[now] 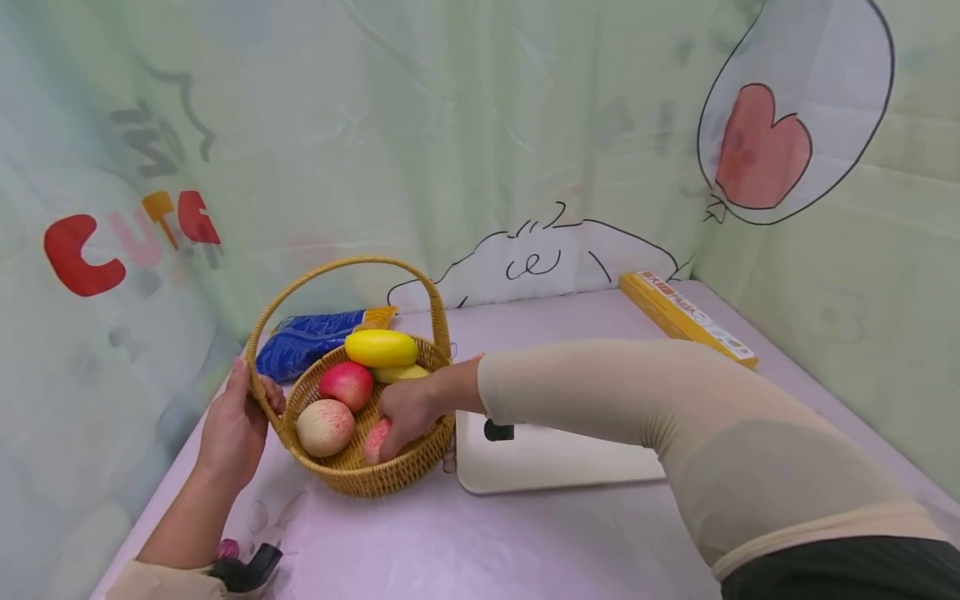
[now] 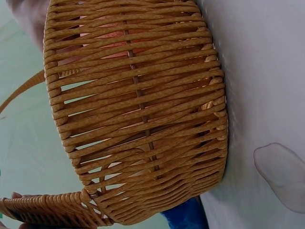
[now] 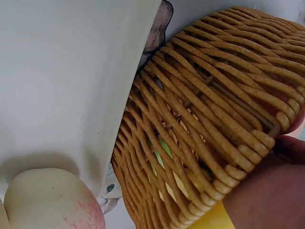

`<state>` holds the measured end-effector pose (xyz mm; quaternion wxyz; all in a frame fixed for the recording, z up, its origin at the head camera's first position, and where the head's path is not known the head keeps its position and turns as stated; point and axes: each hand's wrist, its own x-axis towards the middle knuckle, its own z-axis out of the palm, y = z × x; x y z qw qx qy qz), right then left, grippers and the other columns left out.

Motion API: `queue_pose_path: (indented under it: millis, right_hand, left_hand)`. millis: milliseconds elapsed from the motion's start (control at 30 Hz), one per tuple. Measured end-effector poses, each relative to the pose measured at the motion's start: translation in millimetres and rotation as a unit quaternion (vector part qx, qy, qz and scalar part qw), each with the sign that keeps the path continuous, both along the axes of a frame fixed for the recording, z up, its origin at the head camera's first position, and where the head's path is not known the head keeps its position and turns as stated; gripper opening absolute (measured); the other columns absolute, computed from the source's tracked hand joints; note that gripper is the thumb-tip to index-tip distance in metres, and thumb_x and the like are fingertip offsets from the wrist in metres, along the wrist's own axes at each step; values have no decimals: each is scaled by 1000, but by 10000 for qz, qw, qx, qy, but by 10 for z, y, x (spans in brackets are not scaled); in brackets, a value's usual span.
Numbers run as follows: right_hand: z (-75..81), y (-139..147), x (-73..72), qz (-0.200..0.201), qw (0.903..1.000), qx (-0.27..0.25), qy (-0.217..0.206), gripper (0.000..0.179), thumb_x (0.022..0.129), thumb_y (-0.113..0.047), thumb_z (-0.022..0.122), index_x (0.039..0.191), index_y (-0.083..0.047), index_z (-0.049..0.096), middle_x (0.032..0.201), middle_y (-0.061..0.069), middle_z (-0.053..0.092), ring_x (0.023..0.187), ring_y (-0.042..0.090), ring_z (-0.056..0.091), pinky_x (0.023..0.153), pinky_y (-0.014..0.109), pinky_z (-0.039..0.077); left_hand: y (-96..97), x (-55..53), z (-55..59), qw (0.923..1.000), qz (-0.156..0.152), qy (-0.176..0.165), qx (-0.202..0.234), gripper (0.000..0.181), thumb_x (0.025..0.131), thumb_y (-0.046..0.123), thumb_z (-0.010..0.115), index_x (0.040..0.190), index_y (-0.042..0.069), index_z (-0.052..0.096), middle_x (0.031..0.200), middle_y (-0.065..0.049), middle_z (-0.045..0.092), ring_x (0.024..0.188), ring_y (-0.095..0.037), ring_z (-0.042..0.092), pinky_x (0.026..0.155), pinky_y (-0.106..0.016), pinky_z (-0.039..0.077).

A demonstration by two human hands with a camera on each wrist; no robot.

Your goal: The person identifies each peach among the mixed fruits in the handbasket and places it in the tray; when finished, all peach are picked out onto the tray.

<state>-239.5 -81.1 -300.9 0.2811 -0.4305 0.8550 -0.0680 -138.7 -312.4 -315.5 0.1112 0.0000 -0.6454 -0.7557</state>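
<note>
A round wicker basket (image 1: 375, 482) with an arched handle (image 1: 267, 325) stands on the table. My left hand (image 1: 234, 425) grips the foot of the handle on the left. Inside the basket, my right hand (image 1: 412, 408) holds a pinkish-red peach (image 1: 373, 442), partly hidden by the fingers. Beside it lie a pale peach (image 1: 326, 427) with red specks, a red apple (image 1: 347, 385) and a yellow mango-like fruit (image 1: 381, 348), with another yellow fruit (image 1: 401, 374) partly covered. The left wrist view shows mostly the basket's woven side (image 2: 143, 109).
A white tray (image 1: 555, 467) lies right of the basket, partly under my right arm. In the right wrist view another pale peach (image 3: 52, 200) sits on it. Behind the basket is a blue packet (image 1: 303, 342); a long yellow box (image 1: 686, 317) lies at the back right.
</note>
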Motion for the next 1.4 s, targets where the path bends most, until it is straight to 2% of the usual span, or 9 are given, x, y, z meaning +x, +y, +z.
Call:
queue_pose_path:
  millis: [167,433,700,900,1067,1267,1400]
  right_hand:
    - [43,30,11,-1,10000,-79,-1,33,91,-44,77,82,-16,62,73,-4,49,72,10,50,64,23,38]
    - [165,113,11,-82,9992,-386,-28,37,87,-48,82,96,-15,67,84,-2,58,85,13,56,71,24,43]
    - [274,260,-6,-75,9969,-772,154,33,85,-48,82,95,-19,69,85,-6,63,87,13,57,75,24,45]
    - [329,387,-14,-168,9931,-1159,-52,31,87,-46,81,90,-19,66,76,-7,55,81,12,54,71,25,42]
    - [367,513,-14,-324,9875,-1506,-333,27,87,-42,82,91,-19,68,79,-7,58,83,11,54,73,25,43]
    - [461,701,-19,-515,9844,-1661,-281,29,87,-43,81,101,-19,72,88,-6,65,89,12,58,77,26,47]
    - [529,838,-26,-702,9805,-1807,-328,37,87,-42,81,115,-19,73,98,-6,70,97,13,62,85,28,51]
  left_hand:
    - [15,-4,2,10000,11,-1,-34,46,109,55,37,93,17,56,88,4,52,90,-13,49,87,-20,46]
    - [3,3,2,10000,-32,64,-25,44,108,56,38,96,16,54,89,4,52,89,-13,49,87,-19,46]
    - [15,10,12,9999,-41,16,97,43,107,56,40,99,16,54,89,4,52,90,-12,49,87,-19,46]
    - [17,15,6,9999,-44,29,157,42,107,56,40,100,16,53,89,5,52,91,-12,49,87,-19,46]
    - [25,31,10,9999,-36,25,133,43,106,57,41,102,15,52,89,5,52,90,-12,49,87,-18,47]
    - [27,44,7,9999,-52,-1,128,44,106,57,41,102,15,52,89,5,51,91,-12,48,87,-18,46]
    - [17,44,4,9999,-103,70,99,43,107,56,40,100,16,53,89,5,52,91,-12,48,86,-19,46]
